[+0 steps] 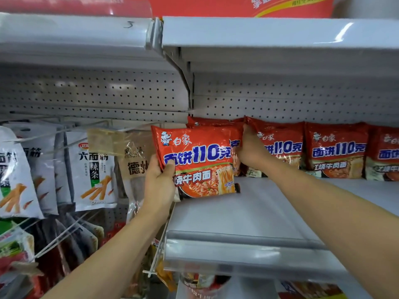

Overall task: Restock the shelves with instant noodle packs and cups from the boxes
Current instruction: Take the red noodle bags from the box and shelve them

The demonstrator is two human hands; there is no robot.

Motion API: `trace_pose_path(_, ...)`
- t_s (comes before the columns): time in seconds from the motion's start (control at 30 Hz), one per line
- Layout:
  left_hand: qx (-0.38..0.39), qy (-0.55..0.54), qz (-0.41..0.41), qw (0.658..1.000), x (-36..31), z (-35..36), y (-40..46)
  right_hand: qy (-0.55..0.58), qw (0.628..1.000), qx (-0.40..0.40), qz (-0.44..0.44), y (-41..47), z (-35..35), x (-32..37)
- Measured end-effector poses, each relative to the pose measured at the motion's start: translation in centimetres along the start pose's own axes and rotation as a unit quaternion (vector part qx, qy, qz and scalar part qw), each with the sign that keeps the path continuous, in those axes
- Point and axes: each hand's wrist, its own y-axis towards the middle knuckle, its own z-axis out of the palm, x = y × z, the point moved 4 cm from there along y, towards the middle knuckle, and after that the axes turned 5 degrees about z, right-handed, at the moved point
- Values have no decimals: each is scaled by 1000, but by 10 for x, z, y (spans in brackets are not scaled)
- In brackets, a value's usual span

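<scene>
1. At the far left, snack bags (95, 175) hang on wire hooks (64, 130) in front of a pegboard (86, 91); most are white with orange sticks printed on them, and 1 tan bag (138, 160) hangs nearest the shelf.
2. The left hand (158, 182) grips a red noodle pack (198, 165) by its lower left edge, thumb curled over the front and the other fingers hidden behind it. The pack stands upright at the left end of the shelf (248, 212), and its bottom edge seems to sit just above the board.
3. Behind that pack, more red packs (216, 124) are stacked at the back of the shelf.
4. The right hand (250, 152) reaches in just beside the held pack and presses against the left edge of the next standing pack (280, 145); I cannot tell how its fingers lie, as they are tucked between the packs.
5. Further right, 2 more packs (336, 149) stand in a row along the back, touching side by side.
6. The front of the shelf carries a clear price rail (248, 253).
7. Above, an upper shelf (280, 33) holds a red box (248, 5).
</scene>
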Motion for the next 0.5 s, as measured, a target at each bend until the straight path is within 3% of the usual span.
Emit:
trace_pose_path(0.2,6,-23,-24,999,16,15,19,10,997,-61,-40,-20,-32,-4)
trace_pose_path(0.5,28,-21,-67,997,43,53,60,-18,999,-49,10,-39,-38,-36)
